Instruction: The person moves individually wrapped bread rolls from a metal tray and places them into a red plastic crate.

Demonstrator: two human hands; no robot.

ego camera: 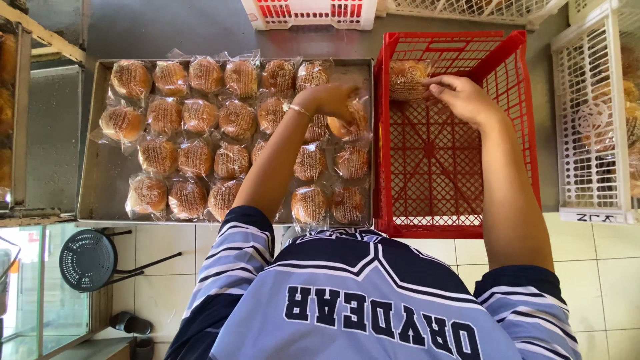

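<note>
My right hand (460, 99) reaches into the red crate (517, 127), fingers pinched on the clear wrapper of one bun (407, 79), which hangs in the crate's far left corner, just inside the wall. My left hand (337, 100) rests on the metal tray (100, 180) beside it, fingers curled over a wrapped bun (350, 123) in the tray's right column; whether they have actually closed on it I cannot tell. A thin bracelet (298, 109) sits on that wrist. The tray holds rows of round, brown, stripe-topped buns (193, 113), each sealed in clear plastic, packed close and touching. The crate stands against the tray's right edge, its mesh floor showing. White crates (590, 113) stand to the right and at the far edge. A black stool (90, 260) sits on the tiled floor (620, 267) below the tray's left end.
</note>
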